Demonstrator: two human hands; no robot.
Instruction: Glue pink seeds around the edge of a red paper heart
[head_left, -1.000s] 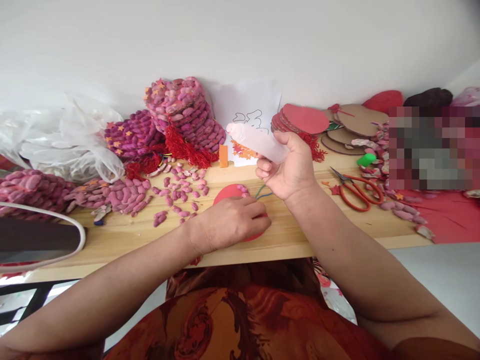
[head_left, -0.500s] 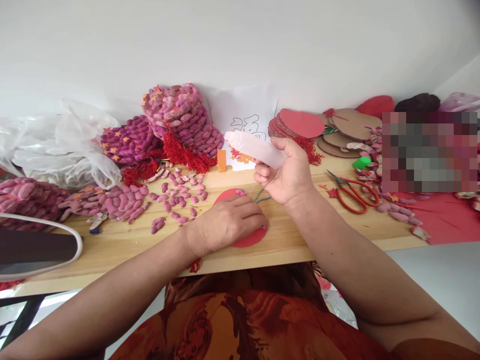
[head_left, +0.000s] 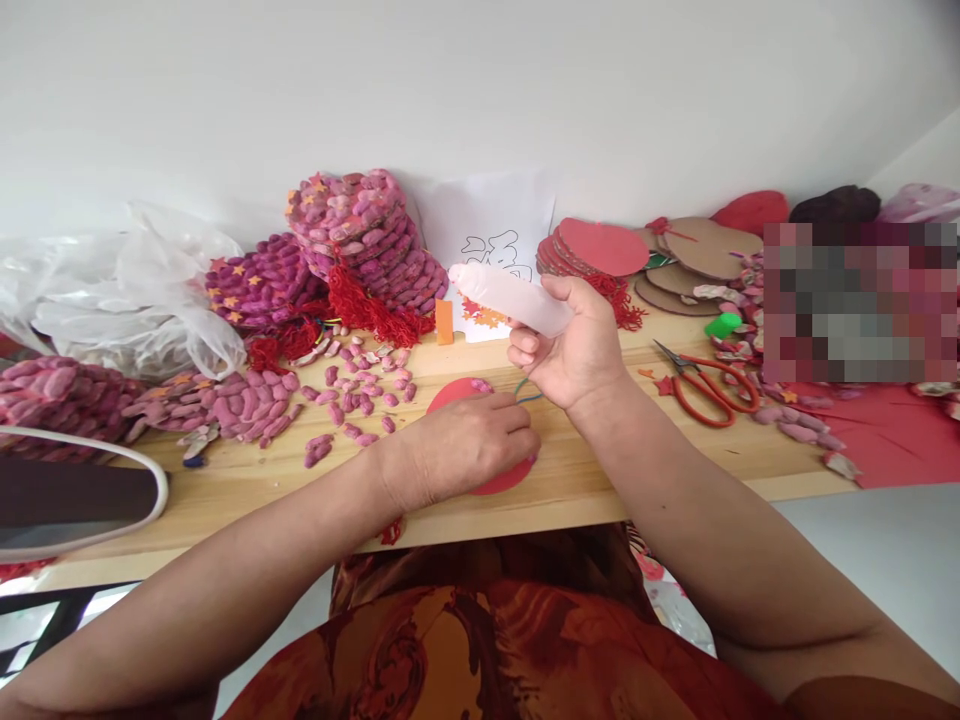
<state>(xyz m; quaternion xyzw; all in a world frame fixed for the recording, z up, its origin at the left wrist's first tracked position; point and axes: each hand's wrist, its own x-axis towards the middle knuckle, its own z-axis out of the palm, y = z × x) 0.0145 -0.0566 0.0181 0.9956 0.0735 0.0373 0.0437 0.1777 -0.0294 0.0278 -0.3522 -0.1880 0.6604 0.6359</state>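
My left hand (head_left: 472,445) lies over a red round card (head_left: 499,482) on the table, its fingers bent and closed, hiding most of the card. What they hold, if anything, is hidden. A pink-dyed peanut (head_left: 481,385) sits at the card's far edge, and a bit of pink shows by my fingertips. Raised just beyond the card, my right hand (head_left: 574,335) grips a white squeeze bottle (head_left: 504,291), held sideways with its narrow end to the left. A thin green cord (head_left: 529,396) runs from the card. Loose pink peanuts (head_left: 365,402) are scattered to the left.
Peanut-covered discs (head_left: 367,230) with red tassels are stacked at the back left, beside plastic bags (head_left: 135,310). Red round cards (head_left: 600,248) are piled at the back right. Orange-handled scissors (head_left: 705,385) lie on the right, near a green cap (head_left: 722,325). Paper stars (head_left: 484,315) lie behind.
My left hand has shifted slightly to the right over the red card. My right hand and the white bottle stay in place.
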